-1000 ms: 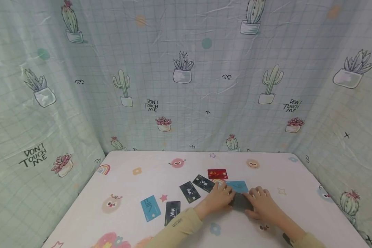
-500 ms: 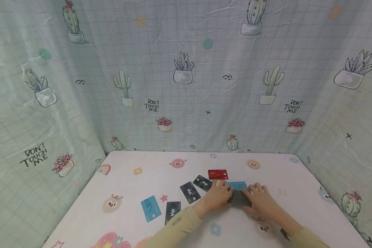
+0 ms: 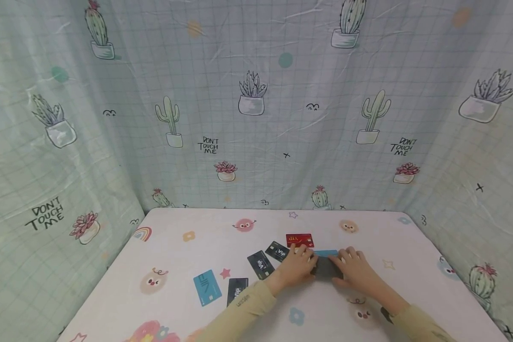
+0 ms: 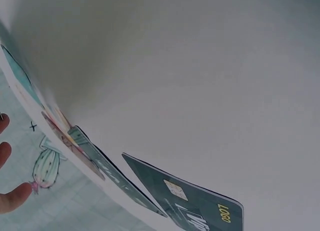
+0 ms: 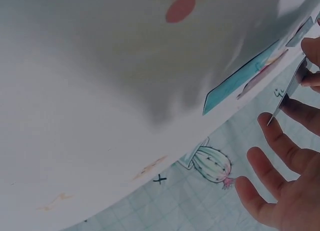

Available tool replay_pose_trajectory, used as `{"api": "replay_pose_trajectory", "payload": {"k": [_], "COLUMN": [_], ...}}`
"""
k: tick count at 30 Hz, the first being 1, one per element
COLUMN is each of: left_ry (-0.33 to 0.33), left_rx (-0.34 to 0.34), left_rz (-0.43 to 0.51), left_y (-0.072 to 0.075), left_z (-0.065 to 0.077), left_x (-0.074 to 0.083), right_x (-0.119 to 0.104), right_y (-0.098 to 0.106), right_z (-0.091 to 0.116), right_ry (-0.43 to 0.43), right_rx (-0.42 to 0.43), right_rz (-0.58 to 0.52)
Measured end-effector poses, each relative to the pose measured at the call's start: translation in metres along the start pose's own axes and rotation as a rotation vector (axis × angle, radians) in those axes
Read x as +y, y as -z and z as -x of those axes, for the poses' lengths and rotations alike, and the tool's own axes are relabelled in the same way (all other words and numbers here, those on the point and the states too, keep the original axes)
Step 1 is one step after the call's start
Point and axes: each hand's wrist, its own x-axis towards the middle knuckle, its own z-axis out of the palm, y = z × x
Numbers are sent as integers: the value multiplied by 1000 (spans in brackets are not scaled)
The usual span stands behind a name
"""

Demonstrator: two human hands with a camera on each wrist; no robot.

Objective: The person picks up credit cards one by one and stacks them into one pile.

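In the head view, a dark card [image 3: 327, 269] is held just above the table between both hands. My left hand [image 3: 297, 266] pinches its left side, and my right hand [image 3: 355, 270] pinches the right side. The right wrist view shows this card nearly edge-on, with fingers [image 5: 282, 141] of the right hand against one end. Just behind it lies a blue card [image 3: 326, 253], partly covered. A red VIP card [image 3: 299, 240] rests farther back. Beside the left hand are two black Vip cards, one [image 3: 277, 251] behind the other [image 3: 261, 264].
Farther left on the table [image 3: 166, 251] lie a blue card [image 3: 207, 288] and a black card [image 3: 238, 289], the latter partly behind the left sleeve. A dark thing [image 3: 386, 314] shows from under the right forearm. Cactus-print cloth [image 3: 256, 128] hangs around the table.
Both hands have shifted slightly left and away from me with the dark card. It now covers more of the blue card behind it. The other cards have stayed put.
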Motion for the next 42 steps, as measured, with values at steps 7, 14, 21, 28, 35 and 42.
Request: {"api": "replay_pose_trajectory", "payload": {"k": [7, 14, 21, 28, 35, 42], "left_ry": [21, 40, 64, 92, 104, 86], "left_rx": [19, 48, 69, 69, 110, 153], "left_rz": [34, 93, 84, 61, 63, 77], "left_y": [-8, -13, -15, -14, -22, -26], "left_z": [-3, -7, -8, -10, -11, -8], "left_x": [-3, -7, -11, -18, -25, -36], "right_x": [2, 7, 9, 11, 11, 11], "right_y": [-3, -10, -13, -16, -18, -22], "right_z": [-5, -10, -16, -24, -33, -41], "right_ry": [-5, -16, -34, -51, -33, -29], "right_rx": [8, 9, -14, -24, 11, 9], "right_rz": [5, -21, -52, -67, -82, -100]}}
